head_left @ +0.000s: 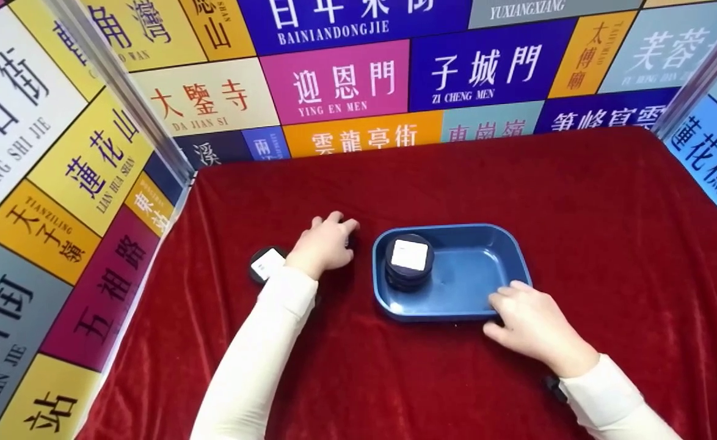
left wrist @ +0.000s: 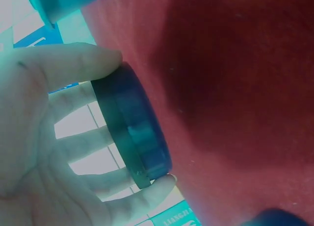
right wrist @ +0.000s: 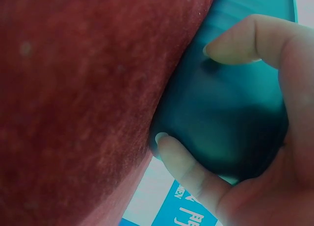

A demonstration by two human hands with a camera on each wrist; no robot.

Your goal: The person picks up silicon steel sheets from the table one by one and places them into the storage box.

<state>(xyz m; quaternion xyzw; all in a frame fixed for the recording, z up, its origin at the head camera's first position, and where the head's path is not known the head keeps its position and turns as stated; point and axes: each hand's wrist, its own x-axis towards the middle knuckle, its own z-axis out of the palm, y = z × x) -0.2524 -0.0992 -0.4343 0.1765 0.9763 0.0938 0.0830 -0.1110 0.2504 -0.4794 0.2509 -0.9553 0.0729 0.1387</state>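
Note:
My left hand [head_left: 323,244] is left of the blue tray, over the red cloth. In the left wrist view it holds a dark round disc [left wrist: 136,125] by its edge, thumb at one side and fingers spread round the other; from the head the hand mostly hides this disc. Another black disc with a white square label [head_left: 267,264] lies on the cloth, partly behind my left wrist. My right hand [head_left: 531,321] grips the near right corner of the blue tray [head_left: 468,272]. Inside the tray's left end stands a stack of black discs [head_left: 409,260], the top one white-labelled.
A dark red velvet cloth [head_left: 358,373] covers the table, slightly wrinkled. Panels with colourful printed signs [head_left: 343,85] stand along the back and both sides, with metal posts [head_left: 138,104] at the corners.

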